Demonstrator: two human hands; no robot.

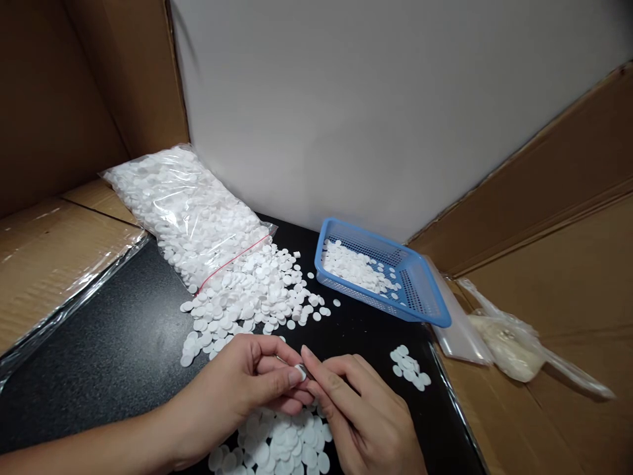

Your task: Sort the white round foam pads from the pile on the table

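Both hands meet low over the near edge of the black counter (109,343), fingertips together on 1 small white disc (301,371). The left hand (242,389) is curled, thumb and forefinger pinched shut on the disc; the right hand (361,409) comes in from the near right, its fingers mostly closed and its forefinger tip touching the same disc — whether it grips the disc or only presses on it cannot be told. Under and just behind the wrists lies a near pile (277,445) of loose white discs at the counter's near edge. Beyond the hands, toward the middle of the counter, a larger spill (247,297) of discs fans out from the mouth of a clear bag (182,204) with a red zip line; the bag lies slanted toward the far left corner, packed with discs, its upper end resting against the cardboard (44,257) on the left. At the far right edge sits a blue basket (425,290), tilted, with a layer of discs in its left half. A small cluster (409,368) of discs lies near the right edge, just right of the right hand and apart from it. Off the counter to the right, on cardboard, lies a crumpled clear wrapper (509,343) with something pale inside — too blurred to make out. A white wall (386,99) stands behind.
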